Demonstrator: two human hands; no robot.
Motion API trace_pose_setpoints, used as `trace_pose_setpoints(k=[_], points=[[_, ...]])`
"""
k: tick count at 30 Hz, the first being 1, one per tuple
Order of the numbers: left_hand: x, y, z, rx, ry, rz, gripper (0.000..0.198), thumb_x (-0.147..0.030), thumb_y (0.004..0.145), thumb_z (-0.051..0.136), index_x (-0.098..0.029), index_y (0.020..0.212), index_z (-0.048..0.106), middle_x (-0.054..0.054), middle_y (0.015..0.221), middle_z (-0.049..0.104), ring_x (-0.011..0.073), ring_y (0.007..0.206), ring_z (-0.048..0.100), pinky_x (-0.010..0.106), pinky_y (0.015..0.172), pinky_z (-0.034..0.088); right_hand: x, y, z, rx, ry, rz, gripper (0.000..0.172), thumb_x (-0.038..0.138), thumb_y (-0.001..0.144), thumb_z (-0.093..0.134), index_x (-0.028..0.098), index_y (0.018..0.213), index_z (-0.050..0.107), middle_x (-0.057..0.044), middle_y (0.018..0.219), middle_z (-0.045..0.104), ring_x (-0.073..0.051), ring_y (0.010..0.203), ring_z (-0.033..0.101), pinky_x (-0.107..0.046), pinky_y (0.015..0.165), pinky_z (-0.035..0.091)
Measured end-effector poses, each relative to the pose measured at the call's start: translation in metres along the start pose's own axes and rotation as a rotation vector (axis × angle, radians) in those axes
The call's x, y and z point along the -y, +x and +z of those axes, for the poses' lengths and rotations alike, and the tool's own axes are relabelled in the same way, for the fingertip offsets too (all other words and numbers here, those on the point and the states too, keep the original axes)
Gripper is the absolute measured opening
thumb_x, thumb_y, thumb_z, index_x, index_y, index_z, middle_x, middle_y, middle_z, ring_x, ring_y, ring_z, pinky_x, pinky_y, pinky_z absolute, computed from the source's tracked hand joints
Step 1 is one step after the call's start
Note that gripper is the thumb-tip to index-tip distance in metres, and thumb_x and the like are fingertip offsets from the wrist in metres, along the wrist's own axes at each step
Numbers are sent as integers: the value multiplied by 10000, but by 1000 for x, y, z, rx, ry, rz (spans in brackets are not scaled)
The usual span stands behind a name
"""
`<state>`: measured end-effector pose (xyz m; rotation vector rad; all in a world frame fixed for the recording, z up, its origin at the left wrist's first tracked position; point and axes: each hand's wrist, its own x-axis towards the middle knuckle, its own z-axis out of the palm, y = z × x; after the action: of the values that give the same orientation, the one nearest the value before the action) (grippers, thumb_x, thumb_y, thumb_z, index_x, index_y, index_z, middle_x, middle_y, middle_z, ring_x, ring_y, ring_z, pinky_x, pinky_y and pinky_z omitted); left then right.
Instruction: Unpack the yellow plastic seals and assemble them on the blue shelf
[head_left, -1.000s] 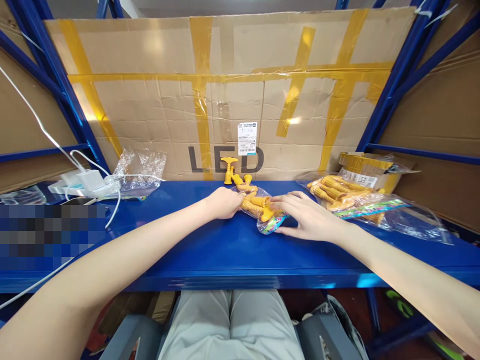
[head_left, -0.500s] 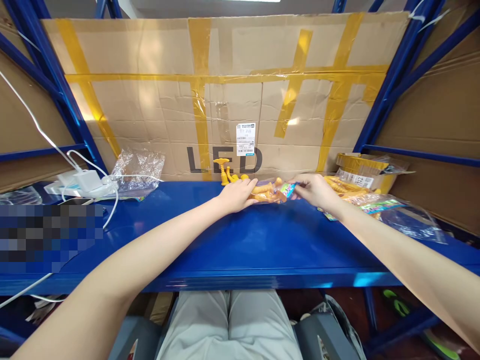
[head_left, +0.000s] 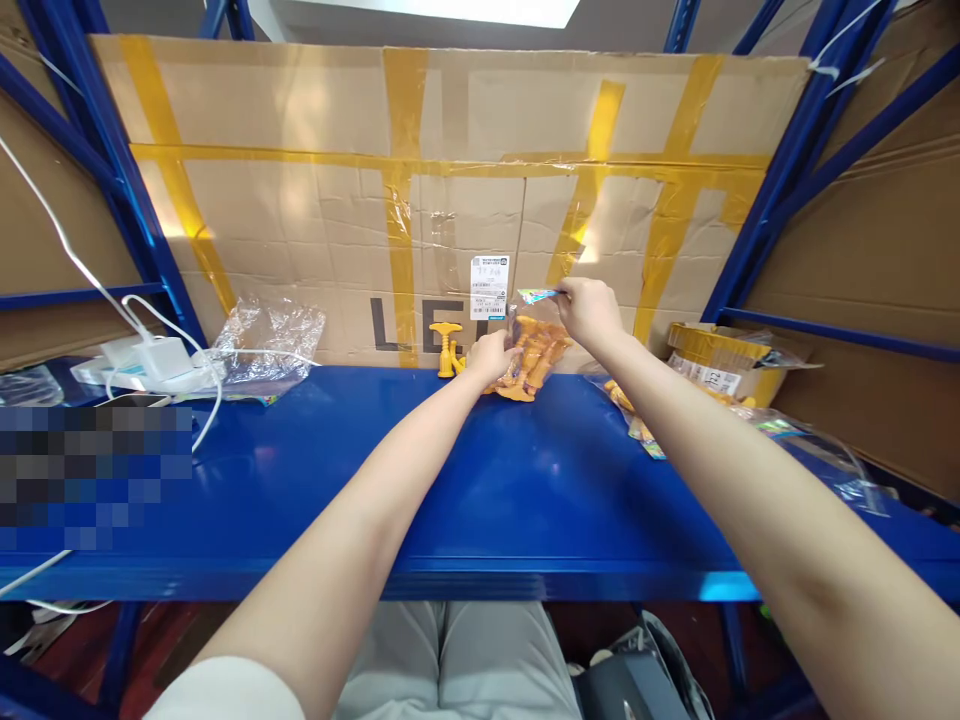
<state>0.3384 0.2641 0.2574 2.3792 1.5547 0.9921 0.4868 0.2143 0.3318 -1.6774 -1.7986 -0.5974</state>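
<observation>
A clear plastic bag of orange plastic toys (head_left: 541,350) is held tilted up above the blue shelf, its lower end on or close to the surface. My right hand (head_left: 589,308) pinches the coloured header card (head_left: 537,296) at the bag's top. At the bag's left side, my left hand (head_left: 491,357) has its fingers closed on the bag; their tips are partly hidden. Just left of that hand, a yellow T-topped plastic piece (head_left: 445,348) stands upright against the cardboard, with another small yellow piece (head_left: 458,362) beside it.
More bagged orange toys (head_left: 621,398) lie at the right, partly behind my right forearm, before an open taped carton (head_left: 712,365). On the left are a crumpled clear bag (head_left: 270,340) and a white power strip with chargers (head_left: 161,362). Tall cardboard (head_left: 315,220) closes the back.
My right hand has risen with the header card, tipping the bag from lying flat to upright. My left hand has shifted right and slightly up along the bag.
</observation>
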Motion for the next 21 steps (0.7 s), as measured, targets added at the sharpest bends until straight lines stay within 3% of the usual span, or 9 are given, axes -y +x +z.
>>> trace_pose_setpoints(k=[5,7,9,14,17,21], points=[[9,12,-12,-35,37,-136,407,-534,867,543,-179,996,697,152,1084,705,296,1084,641,383,895,482,18,21,10,-44,52,-52,367,168,887,364,128,1067,681,-163,1079,683,-307,1033,604,-375,850,430],[14,16,-18,-6,-81,-185,413,-534,886,511,-180,971,707,133,971,727,273,944,695,354,819,515,23,26,16,-81,130,-86,400,161,894,332,133,1136,650,-162,1118,669,-304,1057,591,-405,893,431],[20,19,-22,38,-278,-266,423,-494,932,443,-173,1072,681,114,905,733,239,785,719,320,701,539,27,28,26,-111,234,-142,434,176,903,329,157,1256,581,-157,1232,622,-303,1148,551,-447,969,410],[35,20,-27,4,-651,-463,488,-466,966,381,-134,1275,562,125,1044,713,200,669,719,275,563,542,30,10,61,-149,401,-231,675,342,897,474,198,1511,233,-139,1582,202,-280,1450,219,-480,1130,282],[40,17,-33,-62,-720,-499,503,-472,978,344,-128,1283,549,130,1100,695,180,681,722,235,534,534,30,-13,86,-40,426,-176,799,404,874,513,201,1537,117,-157,1603,84,-311,1476,130,-542,1119,287],[45,15,-51,-222,-770,-490,501,-458,990,321,-127,1290,547,132,1141,677,171,708,723,214,533,536,29,-42,111,264,381,31,877,362,827,592,174,1537,113,-190,1605,48,-383,1454,178,-610,1098,292]])
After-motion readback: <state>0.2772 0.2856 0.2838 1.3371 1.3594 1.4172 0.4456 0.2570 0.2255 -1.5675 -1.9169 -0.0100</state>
